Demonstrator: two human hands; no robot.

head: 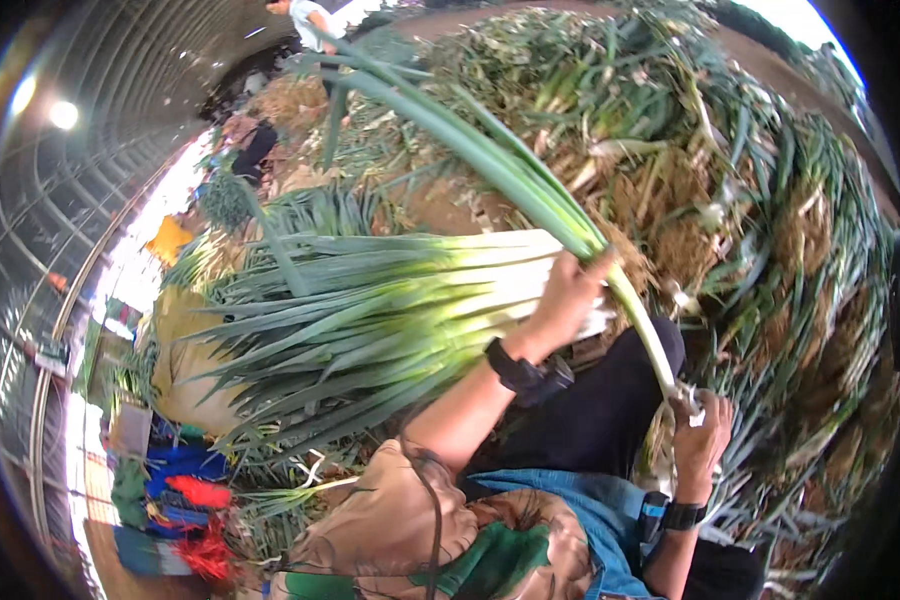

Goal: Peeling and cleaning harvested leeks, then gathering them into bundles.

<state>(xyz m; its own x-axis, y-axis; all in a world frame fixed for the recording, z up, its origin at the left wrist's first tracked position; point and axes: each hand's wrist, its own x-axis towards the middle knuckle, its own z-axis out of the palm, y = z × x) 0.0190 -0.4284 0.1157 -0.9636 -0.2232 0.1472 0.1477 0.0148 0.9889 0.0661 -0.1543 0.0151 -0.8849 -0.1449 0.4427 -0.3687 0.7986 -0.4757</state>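
My left hand (570, 292) grips a long green onion (525, 180) where its white shaft meets the green leaves. The leaves stretch away to the upper left. At the root end of the same stalk, my right hand (699, 431) has its fingers closed on the white base, with a pale scrap at the fingertips. Beneath and left of my left hand lies a large pile of green onions (390, 300), laid side by side, white ends to the right and leaves to the left.
A heap of untrimmed green onions (780, 240) with brown roots curves along the right and top. Red plastic strands (202, 551) and blue material (180, 465) lie at lower left. A person (315, 26) stands at the top left under an arched roof (120, 82).
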